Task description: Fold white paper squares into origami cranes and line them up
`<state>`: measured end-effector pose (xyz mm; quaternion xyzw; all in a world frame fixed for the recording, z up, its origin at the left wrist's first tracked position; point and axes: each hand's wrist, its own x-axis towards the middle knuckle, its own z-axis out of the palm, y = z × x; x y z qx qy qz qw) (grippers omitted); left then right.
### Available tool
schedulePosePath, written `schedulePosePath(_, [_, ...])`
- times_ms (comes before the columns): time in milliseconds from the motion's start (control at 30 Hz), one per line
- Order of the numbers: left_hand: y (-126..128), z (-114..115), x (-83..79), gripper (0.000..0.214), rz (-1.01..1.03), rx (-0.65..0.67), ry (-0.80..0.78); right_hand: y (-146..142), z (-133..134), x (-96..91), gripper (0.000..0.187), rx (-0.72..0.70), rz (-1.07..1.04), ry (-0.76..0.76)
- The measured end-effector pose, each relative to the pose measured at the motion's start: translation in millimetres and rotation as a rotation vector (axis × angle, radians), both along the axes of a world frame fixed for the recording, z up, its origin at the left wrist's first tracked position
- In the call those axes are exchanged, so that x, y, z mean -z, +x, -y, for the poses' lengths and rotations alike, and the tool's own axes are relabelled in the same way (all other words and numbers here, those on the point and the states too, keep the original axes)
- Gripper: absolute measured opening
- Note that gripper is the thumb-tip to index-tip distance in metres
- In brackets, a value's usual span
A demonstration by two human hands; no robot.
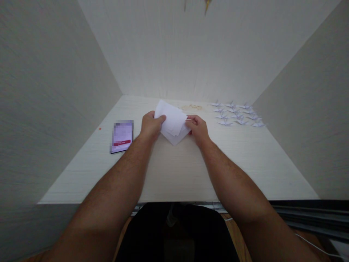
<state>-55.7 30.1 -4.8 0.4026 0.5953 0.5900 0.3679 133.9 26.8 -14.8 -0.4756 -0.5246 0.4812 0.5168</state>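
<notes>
A folded sheet of white paper (173, 122) lies at the middle of the pale desk (174, 171), partly lifted off it. My left hand (151, 125) pinches its left upper edge with fingers closed on the paper. My right hand (198, 129) grips the right corner, thumb and fingers pressed on the fold. The lower point of the paper rests on the desk between both hands.
A phone (122, 136) with a lit screen lies to the left of my left hand. Several small folded paper cranes (236, 114) stand in rows at the back right. White walls close in the desk on three sides. A faint brownish stain (192, 107) marks the back.
</notes>
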Motion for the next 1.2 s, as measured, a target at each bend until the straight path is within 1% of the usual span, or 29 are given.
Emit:
schedulePosePath(67, [1.4,2.5,-2.5,0.026,-0.013,0.011,-0.011,-0.7,-0.7,0.2,0.031,0.002,-0.036,-0.024])
schedulePosePath(200, [4.2,6.6,-6.8,0.02,-0.058,0.038,-0.046,-2.0,-3.5,3.1,0.025,0.012,-0.031,0.012])
schedulePosePath(300, [3.9,6.8,-6.2,0.02,-0.14,0.046,-0.052,-1.7,-4.5,3.7,0.023,0.03,-0.017,0.021])
schedulePosePath(367, [3.0,6.1,-4.8,0.021,-0.168,0.056,-0.047,-0.8,-4.1,2.8,0.021,0.027,0.034,0.017])
schedulePosePath(500, [2.0,4.7,-2.1,0.022,-0.138,0.086,-0.017,0.6,-2.4,1.0,0.022,0.042,0.18,0.024])
schedulePosePath(633, [2.5,3.8,-0.4,0.028,-0.087,0.111,-0.005,0.9,-2.5,1.8,0.028,0.099,0.23,0.038])
schedulePosePath(767, [4.0,4.7,-1.3,0.029,-0.029,0.12,-0.004,1.6,-4.2,4.3,0.035,0.144,0.271,0.061])
schedulePosePath(933, [5.8,6.4,-3.7,0.029,-0.002,0.122,-0.006,2.1,-5.3,7.2,0.038,0.156,0.271,0.057])
schedulePosePath(1067, [5.6,6.1,-4.3,0.028,-0.007,0.099,-0.024,0.9,-4.7,7.8,0.04,0.139,0.271,0.059])
schedulePosePath(1133, [5.3,6.1,-4.4,0.027,-0.024,0.101,-0.027,0.1,-4.5,7.2,0.038,0.136,0.243,0.054])
schedulePosePath(1200, [5.5,6.7,-4.7,0.029,-0.029,0.132,-0.025,-0.5,-4.3,6.1,0.034,0.139,0.193,0.037])
